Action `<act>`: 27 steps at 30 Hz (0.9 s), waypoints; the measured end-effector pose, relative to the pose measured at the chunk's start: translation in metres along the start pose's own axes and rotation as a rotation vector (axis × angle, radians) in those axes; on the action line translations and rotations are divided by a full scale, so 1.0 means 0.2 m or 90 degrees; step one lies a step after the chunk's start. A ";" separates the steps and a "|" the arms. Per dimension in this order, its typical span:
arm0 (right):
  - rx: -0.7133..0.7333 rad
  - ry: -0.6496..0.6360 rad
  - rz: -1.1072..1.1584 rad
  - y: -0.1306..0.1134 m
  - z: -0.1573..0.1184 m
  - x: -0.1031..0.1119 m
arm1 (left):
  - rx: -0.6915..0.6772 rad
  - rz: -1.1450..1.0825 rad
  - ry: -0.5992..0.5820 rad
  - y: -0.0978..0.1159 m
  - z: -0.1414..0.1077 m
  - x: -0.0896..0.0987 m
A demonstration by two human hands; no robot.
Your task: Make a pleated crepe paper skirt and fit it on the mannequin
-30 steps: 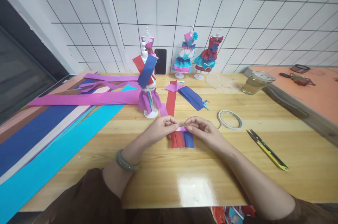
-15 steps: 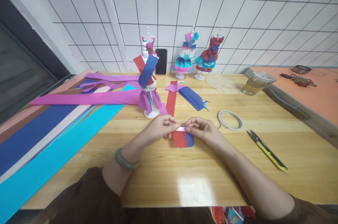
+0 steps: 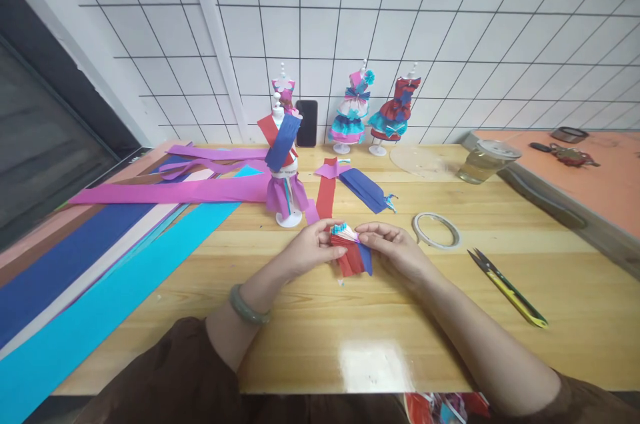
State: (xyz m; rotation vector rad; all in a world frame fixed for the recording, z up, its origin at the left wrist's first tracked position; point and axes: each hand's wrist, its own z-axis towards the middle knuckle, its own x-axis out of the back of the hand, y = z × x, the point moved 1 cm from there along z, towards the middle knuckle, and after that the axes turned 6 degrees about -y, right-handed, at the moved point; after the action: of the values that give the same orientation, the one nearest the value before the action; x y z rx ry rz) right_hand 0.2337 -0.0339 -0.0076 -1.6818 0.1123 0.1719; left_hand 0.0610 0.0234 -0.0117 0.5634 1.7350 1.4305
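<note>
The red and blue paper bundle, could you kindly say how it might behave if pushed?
The red and blue paper bundle would likely crumple, since small folds show between the left hand and right hand. It is probably light, as its layers look thin.

Red-and-blue paper piece (image 3: 351,259) now aslant, turquoise-and-white folds (image 3: 342,231) newly visible on top.

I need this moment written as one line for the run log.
left hand: holding paper piece | right hand: pinching same paper piece | tape roll, scissors: lying on table
</note>
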 end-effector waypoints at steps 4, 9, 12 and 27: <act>0.000 -0.008 -0.022 0.00 0.00 -0.01 | -0.041 0.075 0.039 0.02 0.00 0.02; -0.002 -0.014 -0.053 -0.01 0.00 -0.02 | -0.081 0.197 0.050 0.07 -0.02 0.01; -0.009 -0.025 -0.061 -0.01 -0.01 -0.02 | -0.094 0.238 0.033 0.08 -0.03 -0.01; 0.022 -0.063 -0.122 -0.03 -0.02 -0.02 | 0.053 -0.096 0.006 0.08 -0.02 0.01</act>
State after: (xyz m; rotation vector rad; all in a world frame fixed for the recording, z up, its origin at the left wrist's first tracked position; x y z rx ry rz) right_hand 0.2305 -0.0378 -0.0007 -1.6361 -0.1183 0.1079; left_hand 0.0545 0.0263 0.0034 0.4607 1.8115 1.2626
